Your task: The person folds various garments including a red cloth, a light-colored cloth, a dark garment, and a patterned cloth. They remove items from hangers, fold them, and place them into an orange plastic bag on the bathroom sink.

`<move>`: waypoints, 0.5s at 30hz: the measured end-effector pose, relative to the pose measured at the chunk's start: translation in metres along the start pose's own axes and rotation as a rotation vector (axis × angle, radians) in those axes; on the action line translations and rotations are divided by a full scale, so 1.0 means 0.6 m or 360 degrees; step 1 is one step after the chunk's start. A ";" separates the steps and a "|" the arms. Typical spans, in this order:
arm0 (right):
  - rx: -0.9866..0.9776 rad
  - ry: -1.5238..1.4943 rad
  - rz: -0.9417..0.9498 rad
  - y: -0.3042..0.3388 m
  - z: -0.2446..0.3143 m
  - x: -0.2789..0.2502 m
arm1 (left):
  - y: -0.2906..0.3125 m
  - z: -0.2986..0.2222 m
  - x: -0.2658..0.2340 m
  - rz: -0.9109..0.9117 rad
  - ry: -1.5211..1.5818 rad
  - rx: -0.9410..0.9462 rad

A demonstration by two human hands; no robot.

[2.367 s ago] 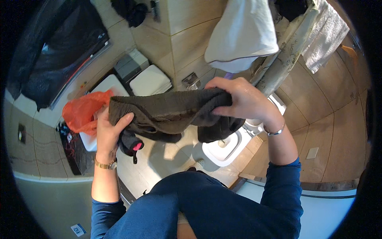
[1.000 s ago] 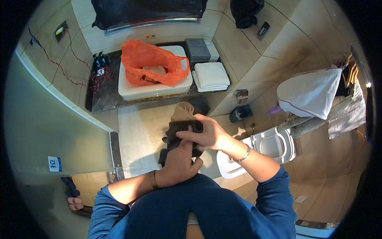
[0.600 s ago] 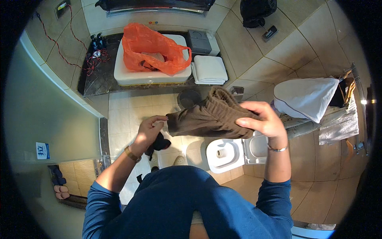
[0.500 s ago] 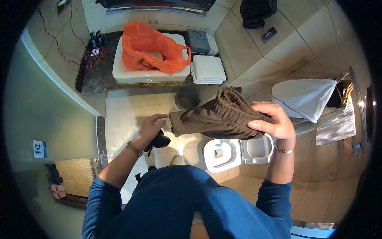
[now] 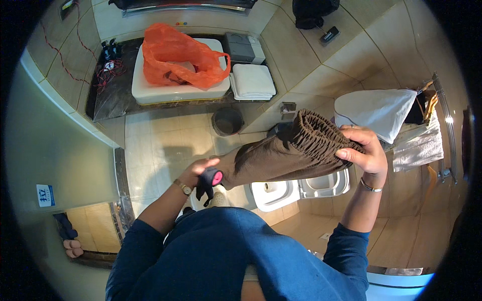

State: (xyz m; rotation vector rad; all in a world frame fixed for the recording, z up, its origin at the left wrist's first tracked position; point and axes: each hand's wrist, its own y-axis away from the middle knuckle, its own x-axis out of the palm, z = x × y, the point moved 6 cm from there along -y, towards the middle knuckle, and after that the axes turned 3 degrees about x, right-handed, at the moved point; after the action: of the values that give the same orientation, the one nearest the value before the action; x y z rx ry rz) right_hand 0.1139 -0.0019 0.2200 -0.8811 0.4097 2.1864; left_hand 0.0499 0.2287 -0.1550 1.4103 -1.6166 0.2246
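Note:
A brown cloth garment [image 5: 261,158] with a gathered elastic band [image 5: 321,140] is stretched out in front of me. My right hand [image 5: 365,148] grips the elastic end, thumb on the near side and fingers partly hidden by the cloth. At the garment's narrower end is my left hand [image 5: 200,169], its upper fingers stretched out and slightly blurred. A small black thing with a round pink end [image 5: 211,177] and dangling straps hangs in that hand; I cannot make out its kind. Whether the left fingertips also pinch the cloth does not show.
An orange plastic bag [image 5: 175,57] sits on the white basin [image 5: 145,90], beside folded white towels [image 5: 255,83] and a grey box [image 5: 244,47]. A dark bin [image 5: 227,122] stands on the floor. Below the garment is a toilet [image 5: 275,195]. White cloths [image 5: 374,110] hang at the right.
The garment and my right hand have moved right in view. The garment looks more drawn out and its elastic opening wider. The black thing has turned, showing its pink end.

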 end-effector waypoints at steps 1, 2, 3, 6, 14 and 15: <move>0.0052 0.0091 -0.0023 0.004 -0.008 -0.006 | 0.010 -0.019 -0.003 -0.0055 0.0083 0.0163; 0.0105 0.0182 -0.0046 0.005 -0.022 -0.012 | -0.015 -0.020 -0.058 -0.0275 0.0095 0.0078; 0.0162 0.0263 -0.0077 0.008 -0.038 -0.016 | -0.015 -0.041 -0.100 0.0075 0.0100 0.0048; 0.0315 0.0110 -0.0252 0.011 -0.094 -0.007 | 0.030 -0.118 -0.120 -0.0301 0.0058 0.0228; 0.0231 -0.0367 -0.0435 0.011 -0.108 0.011 | 0.163 -0.222 0.015 -0.0377 -0.2628 0.0956; 0.0209 -0.0492 -0.0444 0.016 -0.103 0.008 | 0.175 -0.229 0.026 -0.0495 -0.2800 0.0961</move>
State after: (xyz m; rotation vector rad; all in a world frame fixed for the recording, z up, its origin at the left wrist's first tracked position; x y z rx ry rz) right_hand 0.1335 -0.0381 0.1728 -0.4852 0.2578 1.9687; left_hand 0.0338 0.3431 -0.0253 2.5657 -2.6723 -1.1333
